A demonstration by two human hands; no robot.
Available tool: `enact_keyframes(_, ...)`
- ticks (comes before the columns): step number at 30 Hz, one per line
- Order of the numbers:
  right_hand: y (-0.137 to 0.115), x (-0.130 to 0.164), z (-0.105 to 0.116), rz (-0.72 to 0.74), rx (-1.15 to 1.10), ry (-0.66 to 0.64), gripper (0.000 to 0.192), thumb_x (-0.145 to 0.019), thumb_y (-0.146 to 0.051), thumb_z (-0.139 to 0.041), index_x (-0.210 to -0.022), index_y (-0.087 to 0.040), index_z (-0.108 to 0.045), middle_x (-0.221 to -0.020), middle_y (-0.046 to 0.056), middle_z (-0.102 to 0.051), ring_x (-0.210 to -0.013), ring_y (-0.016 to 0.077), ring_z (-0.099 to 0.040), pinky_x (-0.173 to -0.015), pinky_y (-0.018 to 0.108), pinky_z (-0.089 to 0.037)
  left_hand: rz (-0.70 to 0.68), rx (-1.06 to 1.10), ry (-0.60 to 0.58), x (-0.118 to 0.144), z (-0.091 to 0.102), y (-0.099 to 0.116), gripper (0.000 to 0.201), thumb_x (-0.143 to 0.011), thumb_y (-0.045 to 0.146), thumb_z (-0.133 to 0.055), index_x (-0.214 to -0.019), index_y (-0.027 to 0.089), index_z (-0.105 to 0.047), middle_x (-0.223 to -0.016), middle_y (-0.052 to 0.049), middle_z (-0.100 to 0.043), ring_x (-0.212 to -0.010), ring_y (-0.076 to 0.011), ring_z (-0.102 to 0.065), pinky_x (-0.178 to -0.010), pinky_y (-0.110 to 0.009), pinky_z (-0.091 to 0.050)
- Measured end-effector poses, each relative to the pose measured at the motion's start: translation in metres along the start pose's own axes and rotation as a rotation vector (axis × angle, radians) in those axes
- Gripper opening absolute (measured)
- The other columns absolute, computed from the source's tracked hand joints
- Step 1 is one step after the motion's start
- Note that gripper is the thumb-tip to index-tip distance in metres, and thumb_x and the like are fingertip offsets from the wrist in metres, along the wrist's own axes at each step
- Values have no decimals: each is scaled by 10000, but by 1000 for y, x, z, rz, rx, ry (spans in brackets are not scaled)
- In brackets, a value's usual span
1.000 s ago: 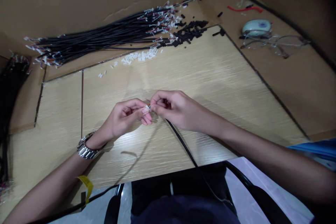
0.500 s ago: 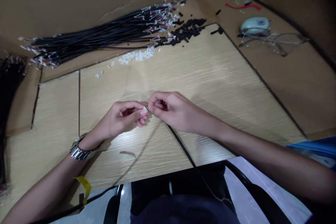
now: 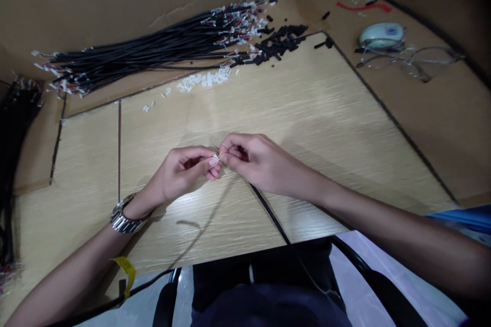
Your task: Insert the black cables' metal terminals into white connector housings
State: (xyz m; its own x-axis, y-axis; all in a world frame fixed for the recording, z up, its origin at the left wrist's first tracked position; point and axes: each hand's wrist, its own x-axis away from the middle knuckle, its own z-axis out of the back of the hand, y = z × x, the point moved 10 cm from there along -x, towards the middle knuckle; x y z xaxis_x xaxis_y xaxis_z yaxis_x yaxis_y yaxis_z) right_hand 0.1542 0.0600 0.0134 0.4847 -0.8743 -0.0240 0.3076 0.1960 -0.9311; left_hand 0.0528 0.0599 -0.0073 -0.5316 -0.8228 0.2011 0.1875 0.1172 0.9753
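My left hand (image 3: 183,172) and my right hand (image 3: 256,161) meet fingertip to fingertip above the middle of the wooden table (image 3: 314,107). Between thumb and forefinger my left hand pinches a tiny white connector (image 3: 215,156). My right hand grips the end of a black cable (image 3: 273,217), which trails down over the table's front edge towards my lap. The thin wire ends at the connector are too small to make out. A metal watch (image 3: 123,216) is on my left wrist.
A bundle of black cables (image 3: 146,53) lies at the back left, beside a heap of black sleeve pieces (image 3: 279,45) and a scatter of white connectors (image 3: 203,80). Glasses (image 3: 412,61), a pale device (image 3: 381,36) and a red strip (image 3: 364,6) lie back right. Cardboard walls surround the table.
Both hands stay together at the same spot, with only small finger movements at the connector. The view has shifted slightly.
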Motion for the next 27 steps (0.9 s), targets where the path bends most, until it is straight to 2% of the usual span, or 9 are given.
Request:
enact_keyframes(4,-3,0,4,24,16,30,132,-918,-212,-546,-819,-154,-612,-616,-57,-489,-543,73,-410,-583,236,-326,11,6,15,0,2,0,153,-880,256,-683,-852,113,-731,-761,-51,-712,-655,-116,-667,-637,-211,-593)
enact_keyframes(9,7,-3,8,-27,-174,37,93,-902,-258,-584,-904,-168,-610,-706,-36,-543,-621,92,-493,-576,226,-364,3,75,26,2,6,-4,155,-888,265,-679,-860,116,-712,-774,-39,-701,-623,-100,-663,-615,-200,-587)
enact_keyframes(12,18,-8,8,-82,-270,54,159,-885,-306,-618,-965,-169,-627,-796,-6,-608,-697,114,-561,-617,237,-413,-9,100,15,3,7,-8,149,-895,269,-673,-892,122,-701,-797,-35,-699,-634,-98,-668,-623,-206,-591)
enact_keyframes(17,20,-12,1,-108,-395,-5,190,-846,-336,-667,-830,-147,-658,-734,-4,-625,-676,115,-562,-630,249,-418,14,105,-22,4,4,-12,170,-903,286,-664,-917,119,-693,-781,-28,-681,-650,-95,-662,-629,-203,-579)
enact_keyframes(22,22,-10,4,-163,-391,7,186,-860,-340,-647,-844,-155,-667,-708,-12,-609,-605,104,-524,-583,250,-404,24,113,-29,4,0,-12,213,-896,319,-669,-880,106,-674,-782,-27,-666,-644,-94,-658,-612,-201,-568)
enact_keyframes(27,17,-7,3,-111,-325,38,132,-862,-298,-656,-861,-166,-670,-776,6,-649,-694,126,-574,-638,259,-428,17,130,-40,4,-3,-13,229,-900,332,-657,-867,105,-656,-759,-21,-644,-654,-100,-644,-608,-212,-567)
